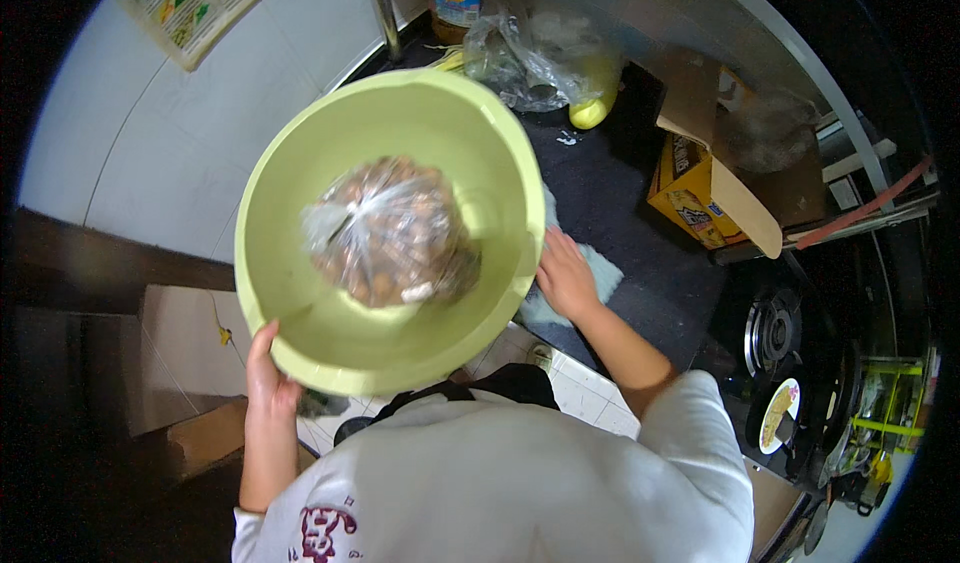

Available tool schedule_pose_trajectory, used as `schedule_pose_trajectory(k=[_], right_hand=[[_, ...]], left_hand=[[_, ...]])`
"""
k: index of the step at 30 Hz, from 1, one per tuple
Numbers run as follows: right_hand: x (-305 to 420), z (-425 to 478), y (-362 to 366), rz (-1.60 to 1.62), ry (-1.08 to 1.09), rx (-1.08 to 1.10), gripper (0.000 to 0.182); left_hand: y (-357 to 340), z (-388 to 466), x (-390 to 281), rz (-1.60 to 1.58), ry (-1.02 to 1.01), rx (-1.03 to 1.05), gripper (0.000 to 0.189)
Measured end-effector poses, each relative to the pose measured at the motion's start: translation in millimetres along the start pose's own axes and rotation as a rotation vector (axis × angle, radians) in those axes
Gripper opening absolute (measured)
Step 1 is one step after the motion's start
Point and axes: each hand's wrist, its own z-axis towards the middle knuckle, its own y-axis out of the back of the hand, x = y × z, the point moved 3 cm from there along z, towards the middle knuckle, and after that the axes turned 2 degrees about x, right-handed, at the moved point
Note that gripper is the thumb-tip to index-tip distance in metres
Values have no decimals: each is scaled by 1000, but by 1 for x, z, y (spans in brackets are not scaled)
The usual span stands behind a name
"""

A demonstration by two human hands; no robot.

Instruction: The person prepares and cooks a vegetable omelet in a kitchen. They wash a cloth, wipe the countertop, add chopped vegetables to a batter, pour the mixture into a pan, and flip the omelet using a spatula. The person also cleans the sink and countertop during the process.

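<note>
My left hand grips the near left rim of a large light-green plastic basin, with the thumb over the edge. A knotted clear plastic bag full of brownish round items lies inside the basin; what they are I cannot tell. My right hand rests on a pale blue-green cloth on the dark countertop, close beside the basin's right side. Its fingertips are partly hidden by the basin rim, and no object shows in its grasp.
Beyond the basin on the dark counter are crumpled clear plastic bags, a yellow-green item and a labelled jug. An open cardboard box stands at right. Farther right are a gas burner and a plate of food.
</note>
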Motion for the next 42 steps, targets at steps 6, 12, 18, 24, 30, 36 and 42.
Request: schedule_pose_trajectory(k=[6, 12, 18, 24, 30, 36, 42], right_hand=[[-43, -132, 47, -57, -284, -35, 45], [-50, -236, 45, -246, -746, -263, 48], [2, -181, -3, -271, -571, -210, 56], [15, -37, -18, -131, -341, -85, 48], [-76, 34, -4, -194, -220, -122, 41], [-122, -35, 40, -149, -334, -112, 42], [-139, -168, 71, -239, -443, -127, 45]], left_hand=[[-70, 44, -12, -16, 38, 65, 38], [-117, 81, -12, -15, 58, 104, 27], [-84, 75, 11, -18, 48, 177, 50], [-37, 26, 31, 294, -145, 216, 38], [-50, -50, 27, 484, -268, 302, 25], [-81, -111, 30, 398, -563, 623, 35], [-128, -133, 47, 334, -644, 1100, 38]])
